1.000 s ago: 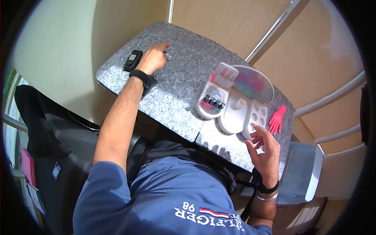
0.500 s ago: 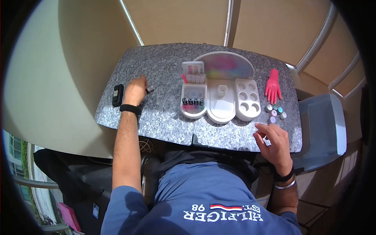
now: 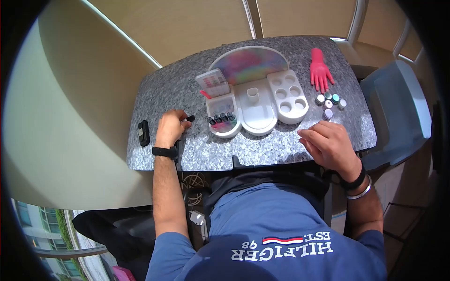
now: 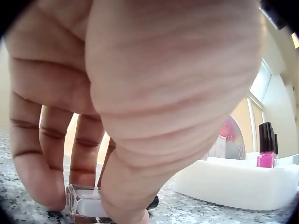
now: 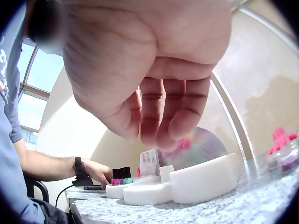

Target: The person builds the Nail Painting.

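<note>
At the left of the table, my left hand (image 3: 170, 127) pinches a nail polish bottle between thumb and fingers. In the left wrist view the clear bottle (image 4: 84, 204) with pale polish lies on its side close to the tabletop, partly hidden by the thumb. Its black cap (image 3: 190, 118) points toward the white nail stand (image 3: 255, 122). My right hand (image 3: 328, 143) holds nothing, its fingers loosely bent over the table's front edge. Beyond it are several small round pots (image 3: 328, 114). Several black-capped polish bottles (image 3: 223, 118) sit in the stand's left tray.
A pink model hand (image 3: 319, 74) lies at the back right of the grey speckled table (image 3: 187, 79). A black case (image 3: 144, 133) is left of my left hand. A translucent blue bin (image 3: 398, 112) stands beyond the table's right edge.
The head view has turned. My left hand has come nearer the table's front with the bottle, and its black cap now shows. My right hand stays loosely bent near the right front edge.
</note>
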`<state>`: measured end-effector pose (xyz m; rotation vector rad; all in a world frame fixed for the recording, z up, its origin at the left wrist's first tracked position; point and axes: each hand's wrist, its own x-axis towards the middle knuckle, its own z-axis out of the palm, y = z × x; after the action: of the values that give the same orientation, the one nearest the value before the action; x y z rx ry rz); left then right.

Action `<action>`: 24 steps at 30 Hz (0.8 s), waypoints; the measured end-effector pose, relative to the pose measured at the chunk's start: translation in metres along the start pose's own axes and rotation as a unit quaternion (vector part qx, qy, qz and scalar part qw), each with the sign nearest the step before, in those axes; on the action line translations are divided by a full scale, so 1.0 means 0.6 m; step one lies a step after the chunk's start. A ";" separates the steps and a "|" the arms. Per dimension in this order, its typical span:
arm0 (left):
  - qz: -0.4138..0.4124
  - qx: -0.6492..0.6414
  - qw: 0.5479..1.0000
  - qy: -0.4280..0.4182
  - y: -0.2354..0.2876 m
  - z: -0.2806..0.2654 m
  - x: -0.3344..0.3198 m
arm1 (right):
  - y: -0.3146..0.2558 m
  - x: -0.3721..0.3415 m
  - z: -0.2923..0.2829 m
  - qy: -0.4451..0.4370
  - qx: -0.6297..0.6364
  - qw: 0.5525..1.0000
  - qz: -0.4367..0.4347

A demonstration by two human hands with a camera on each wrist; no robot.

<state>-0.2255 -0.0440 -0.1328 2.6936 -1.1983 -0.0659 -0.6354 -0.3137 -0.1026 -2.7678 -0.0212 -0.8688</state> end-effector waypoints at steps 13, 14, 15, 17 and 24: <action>0.153 -0.271 0.949 0.051 0.206 -0.120 -0.084 | 0.017 -0.004 0.010 -0.002 0.015 1.000 -0.009; 0.175 -0.231 0.957 0.033 0.216 -0.120 -0.088 | 0.017 -0.004 0.010 -0.003 0.015 1.000 -0.011; 0.210 -0.206 0.955 0.042 0.213 -0.103 -0.083 | 0.018 -0.004 0.010 -0.003 0.016 1.000 -0.012; 0.200 -0.153 0.967 0.045 0.209 -0.076 -0.079 | 0.019 -0.006 0.011 -0.002 0.018 1.000 -0.013; 0.157 -0.028 0.985 0.070 0.222 -0.045 -0.076 | 0.028 -0.009 0.015 -0.004 0.015 1.000 -0.010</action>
<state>-0.3501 -0.0932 -0.0822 2.3832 -1.5311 0.1309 -0.6332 -0.3279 -0.1166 -2.7486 -0.0640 -0.8550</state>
